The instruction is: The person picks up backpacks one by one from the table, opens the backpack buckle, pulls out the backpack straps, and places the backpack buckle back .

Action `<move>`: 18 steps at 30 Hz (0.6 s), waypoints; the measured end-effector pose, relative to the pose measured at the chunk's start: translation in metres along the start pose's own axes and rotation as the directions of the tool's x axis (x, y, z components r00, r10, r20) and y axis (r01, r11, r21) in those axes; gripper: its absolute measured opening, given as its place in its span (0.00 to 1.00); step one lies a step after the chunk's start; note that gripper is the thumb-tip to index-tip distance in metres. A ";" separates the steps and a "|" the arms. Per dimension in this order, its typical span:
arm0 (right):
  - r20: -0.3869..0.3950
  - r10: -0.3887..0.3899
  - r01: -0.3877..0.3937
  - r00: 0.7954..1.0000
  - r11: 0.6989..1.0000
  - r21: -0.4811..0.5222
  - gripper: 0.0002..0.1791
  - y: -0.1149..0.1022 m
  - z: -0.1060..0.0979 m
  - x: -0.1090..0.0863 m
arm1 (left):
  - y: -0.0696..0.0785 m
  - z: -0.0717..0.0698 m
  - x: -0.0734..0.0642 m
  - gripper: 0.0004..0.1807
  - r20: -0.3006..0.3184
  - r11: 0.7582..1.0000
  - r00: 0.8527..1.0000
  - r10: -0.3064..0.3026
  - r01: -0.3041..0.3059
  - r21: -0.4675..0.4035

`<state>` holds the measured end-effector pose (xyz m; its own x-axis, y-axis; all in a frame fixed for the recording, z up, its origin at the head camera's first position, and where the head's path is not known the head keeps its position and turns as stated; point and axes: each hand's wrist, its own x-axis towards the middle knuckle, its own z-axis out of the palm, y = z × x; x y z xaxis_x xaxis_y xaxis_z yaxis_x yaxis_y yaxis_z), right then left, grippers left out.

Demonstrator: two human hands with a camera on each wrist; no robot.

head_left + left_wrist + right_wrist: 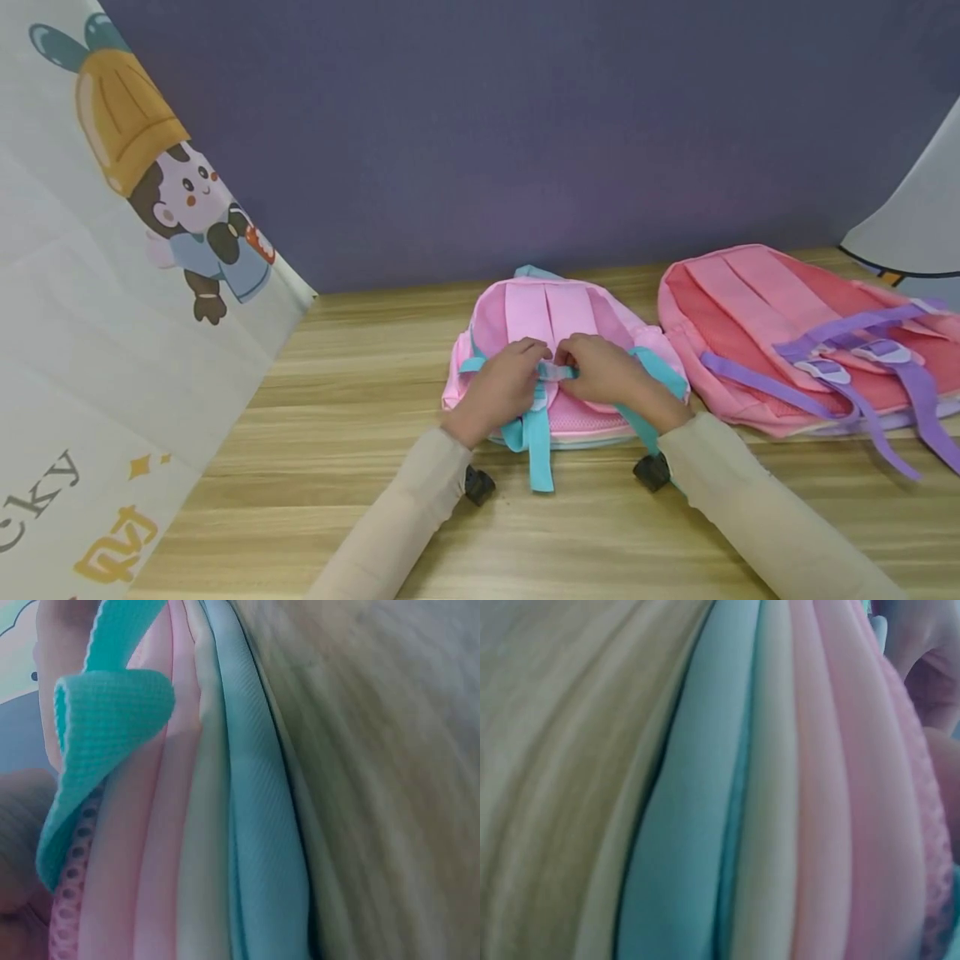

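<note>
A small pink backpack (551, 308) lies with its shoulder straps facing up. Over its middle, a pale buckle (555, 372) on a teal strap (474, 364) lies between my two hands. From the left, my left hand (501, 387) pinches one end of the buckle. My right hand (609, 371) pinches the other end, fingers curled. Whether the two halves are joined is hidden by the fingers. A loose teal webbing end (540, 450) hangs over the bag's lower edge. In the left wrist view, a folded teal strap (120, 705) crosses the bag's striped side (202, 825).
A larger coral-pink backpack (757, 317) with purple straps (832, 337) lies right beside the small one. The wooden table (322, 450) meets a dark panel (510, 142) behind. A white printed sheet (97, 333) stands at the left.
</note>
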<state>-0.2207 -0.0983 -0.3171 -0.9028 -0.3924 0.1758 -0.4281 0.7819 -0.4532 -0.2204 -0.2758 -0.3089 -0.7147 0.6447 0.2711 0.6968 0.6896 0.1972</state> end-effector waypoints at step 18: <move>-0.130 -0.002 0.029 0.992 0.979 0.202 0.09 0.014 0.007 0.003 | -0.006 0.009 0.005 0.15 0.018 0.947 0.982 -0.190 0.188 -0.259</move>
<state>-0.2291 -0.0915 -0.3289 -0.8995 -0.3281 0.2885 -0.4367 0.6562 -0.6154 -0.2283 -0.2739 -0.3168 -0.8350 0.5078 0.2121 0.5414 0.6892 0.4816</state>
